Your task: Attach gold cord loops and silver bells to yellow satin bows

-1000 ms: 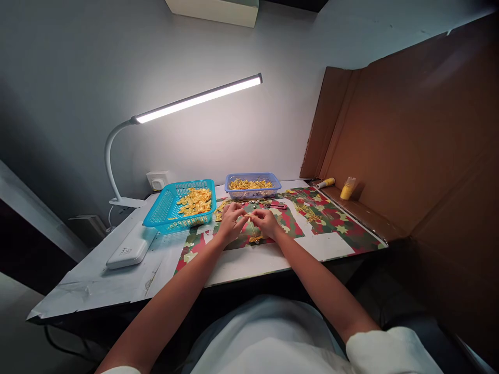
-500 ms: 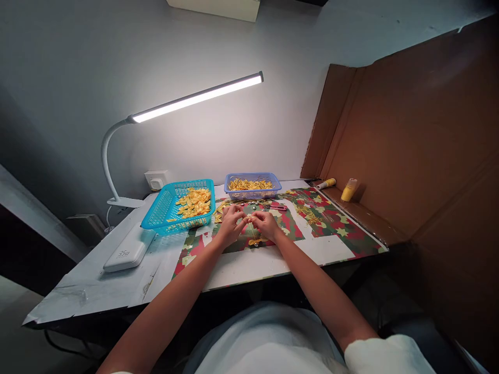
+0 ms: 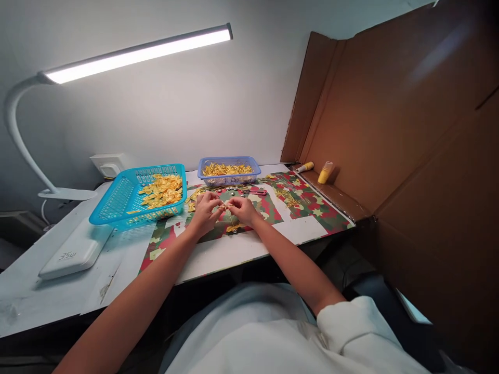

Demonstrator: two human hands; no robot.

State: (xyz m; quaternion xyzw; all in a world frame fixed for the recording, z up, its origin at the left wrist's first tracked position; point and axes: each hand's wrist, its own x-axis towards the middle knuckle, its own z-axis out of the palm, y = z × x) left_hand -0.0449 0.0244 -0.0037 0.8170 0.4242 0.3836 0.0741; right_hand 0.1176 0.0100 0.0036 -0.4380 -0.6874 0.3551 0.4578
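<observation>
My left hand (image 3: 206, 212) and my right hand (image 3: 242, 209) meet fingertip to fingertip over the camouflage-patterned mat. Both are closed in a pinch on the upper end of a thin yellow strand (image 3: 230, 218). From it hangs a gold ribbon-like piece (image 3: 233, 228), low near the mat; a small shiny bit shows at its underside. The exact grip is partly hidden by my fingers. Just beyond my hands lie a pink-handled tool (image 3: 257, 192) and a few small round shiny beads (image 3: 233, 194). Loose gold pieces (image 3: 192, 200) rest beside my left hand.
A turquoise basket (image 3: 113, 205) of gold ribbon pieces stands left; a smaller blue-violet basket (image 3: 230, 180) stands behind. Yellow strands (image 3: 287, 197) lie on the mat (image 3: 335, 218) at right, near a yellow-filled bottle (image 3: 325, 172) and cardboard wall (image 3: 390, 130). A lamp (image 3: 136, 54) reaches overhead.
The camera view has swung to the right, so everything sits further left in the picture. My hands stay together, still pinching the strand with the gold piece hanging below.
</observation>
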